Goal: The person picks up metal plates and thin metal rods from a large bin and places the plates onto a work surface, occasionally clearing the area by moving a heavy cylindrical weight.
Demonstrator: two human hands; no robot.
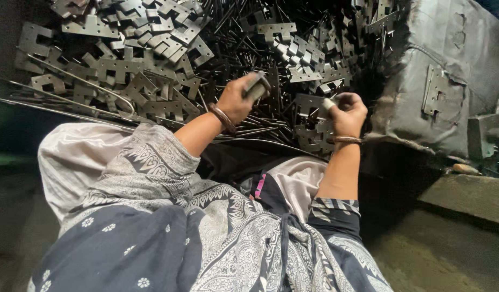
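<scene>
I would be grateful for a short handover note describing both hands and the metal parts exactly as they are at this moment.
Left hand: closed on a flat metal hinge piece, raised above the pile.
Right hand: pinching a small metal part, too small to identify.
Heap of hinge leaves and thin pins lies ahead of the lap; one leaf rests on the grey sack at right.
Assembled count: cannot tell. The heap is large.

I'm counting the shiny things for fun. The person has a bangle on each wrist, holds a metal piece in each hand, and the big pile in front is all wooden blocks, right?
Not quite. The pile is flat metal hinge plates and thin rods, not wooden blocks; the head view shows it. The rest holds: a bangle on each wrist, and the left hand and right hand each hold a metal piece.
</scene>
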